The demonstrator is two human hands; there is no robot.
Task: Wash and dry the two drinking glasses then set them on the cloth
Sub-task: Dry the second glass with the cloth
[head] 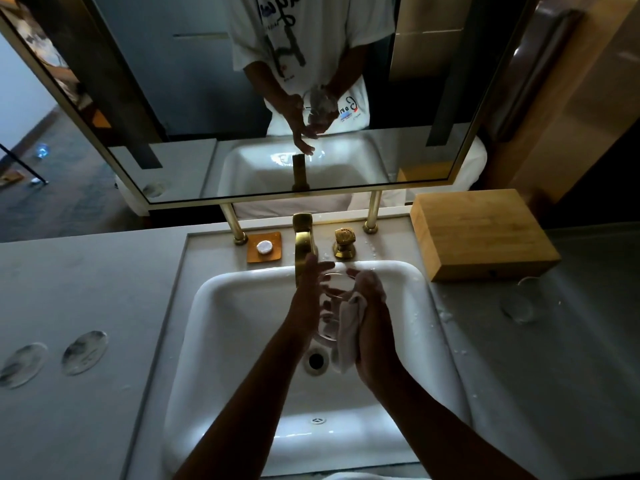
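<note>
**Glass in hand over the basin**

Head view: our left hand (306,299) holds the drinking glass (331,306) with nearly straight fingers pressed to its side — our right hand (372,306), just beside, grips a white cloth (349,327) against it. We judge this wiping; next, work round the wall, then take the second glass (519,299).
</note>
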